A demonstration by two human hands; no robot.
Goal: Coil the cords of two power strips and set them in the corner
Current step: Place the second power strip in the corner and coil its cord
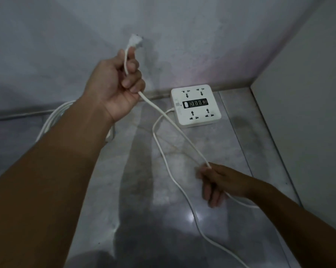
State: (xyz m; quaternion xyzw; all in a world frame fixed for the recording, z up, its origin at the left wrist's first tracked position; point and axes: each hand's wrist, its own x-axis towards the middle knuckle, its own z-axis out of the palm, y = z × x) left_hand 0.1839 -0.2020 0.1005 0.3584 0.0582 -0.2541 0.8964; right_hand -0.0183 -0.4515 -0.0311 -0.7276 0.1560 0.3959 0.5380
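A square white power strip [195, 105] lies on the grey floor close to the wall corner. Its white cord [164, 151] runs from the strip's left side in a loose loop across the floor. My left hand [115, 84] is raised and grips the cord just below the white plug [134, 41], which sticks up above my fingers. From there the cord slopes down to my right hand [217, 182], which holds it low over the floor. A second coiled white cord [53, 117] lies at the left by the wall, mostly hidden behind my left forearm.
Grey walls meet in the corner [248, 86] behind the strip. A light panel or door [308, 113] stands along the right side. The glossy floor [144, 190] reflects light in the middle.
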